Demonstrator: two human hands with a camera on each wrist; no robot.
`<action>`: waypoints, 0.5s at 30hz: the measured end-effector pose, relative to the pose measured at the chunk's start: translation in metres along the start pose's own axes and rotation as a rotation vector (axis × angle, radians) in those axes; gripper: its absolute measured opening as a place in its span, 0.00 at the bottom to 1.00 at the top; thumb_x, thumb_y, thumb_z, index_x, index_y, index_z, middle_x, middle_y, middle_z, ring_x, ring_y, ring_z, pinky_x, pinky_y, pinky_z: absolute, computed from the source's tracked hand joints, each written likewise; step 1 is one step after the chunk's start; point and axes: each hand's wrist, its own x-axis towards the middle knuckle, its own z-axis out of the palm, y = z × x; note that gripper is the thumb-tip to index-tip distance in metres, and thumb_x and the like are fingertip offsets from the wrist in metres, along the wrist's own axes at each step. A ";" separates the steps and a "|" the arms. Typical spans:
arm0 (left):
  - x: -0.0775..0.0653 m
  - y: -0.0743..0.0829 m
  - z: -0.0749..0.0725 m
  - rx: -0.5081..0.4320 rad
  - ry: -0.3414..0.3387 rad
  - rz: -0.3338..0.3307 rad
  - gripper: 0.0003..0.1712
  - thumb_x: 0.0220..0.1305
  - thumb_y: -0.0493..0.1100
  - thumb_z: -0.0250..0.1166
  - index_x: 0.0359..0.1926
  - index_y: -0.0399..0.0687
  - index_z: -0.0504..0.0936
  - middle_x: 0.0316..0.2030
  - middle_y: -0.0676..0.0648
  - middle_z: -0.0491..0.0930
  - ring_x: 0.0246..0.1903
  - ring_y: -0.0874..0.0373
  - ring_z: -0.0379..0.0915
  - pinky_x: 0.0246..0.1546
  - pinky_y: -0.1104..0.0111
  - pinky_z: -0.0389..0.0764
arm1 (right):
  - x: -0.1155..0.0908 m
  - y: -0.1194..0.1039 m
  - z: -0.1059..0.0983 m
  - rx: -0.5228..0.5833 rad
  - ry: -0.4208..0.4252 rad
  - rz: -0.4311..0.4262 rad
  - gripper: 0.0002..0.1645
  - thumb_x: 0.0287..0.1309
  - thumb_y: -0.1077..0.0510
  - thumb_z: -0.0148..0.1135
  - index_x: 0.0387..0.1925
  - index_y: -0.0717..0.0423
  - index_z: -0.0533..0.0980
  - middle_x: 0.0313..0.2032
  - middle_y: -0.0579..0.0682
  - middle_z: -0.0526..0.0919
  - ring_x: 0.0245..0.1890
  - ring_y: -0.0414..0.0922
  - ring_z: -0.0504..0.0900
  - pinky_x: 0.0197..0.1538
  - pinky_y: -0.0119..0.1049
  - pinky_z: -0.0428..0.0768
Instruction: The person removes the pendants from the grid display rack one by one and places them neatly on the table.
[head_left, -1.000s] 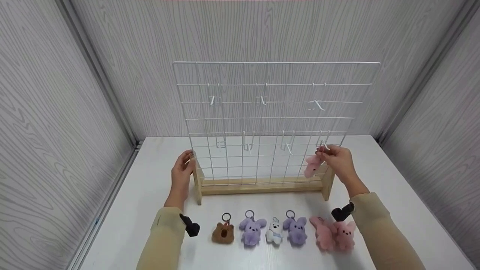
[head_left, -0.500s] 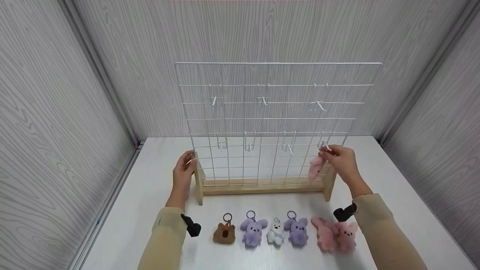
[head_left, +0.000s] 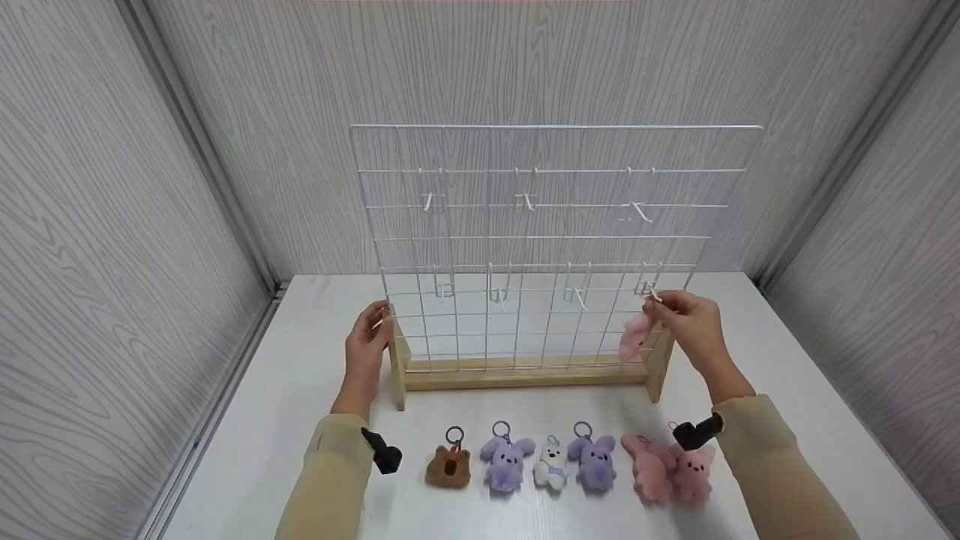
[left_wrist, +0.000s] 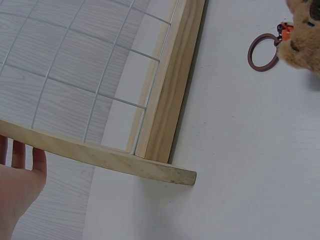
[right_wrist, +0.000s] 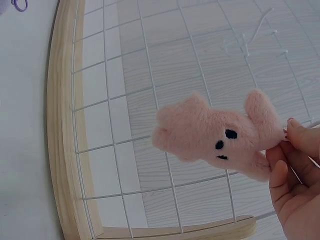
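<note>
A white wire grid rack on a wooden stand faces me. My left hand holds the left wooden side of the stand; its fingertips meet the wood in the left wrist view. My right hand pinches a pink plush keychain at its top, thumb against fingers. In the head view these fingertips are right at the lower right hook, and the plush dangles in front of the grid. The keychain's ring is mostly hidden by the fingers.
Along the front of the table lie a brown bear keychain, two purple plush keychains, a white one and two pink ones. More white hooks line the grid in two rows. Grey wood-patterned walls enclose the table.
My right hand has shifted slightly to the right, and the pink plush has moved with it and turned a little. My left hand keeps its place on the stand.
</note>
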 end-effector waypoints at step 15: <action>0.000 0.000 0.000 0.005 0.006 0.001 0.22 0.68 0.39 0.54 0.62 0.48 0.67 0.58 0.46 0.65 0.56 0.57 0.63 0.55 0.62 0.68 | -0.014 -0.033 -0.007 0.028 -0.018 -0.022 0.12 0.59 0.64 0.61 0.38 0.73 0.79 0.35 0.61 0.83 0.30 0.37 0.77 0.35 0.24 0.76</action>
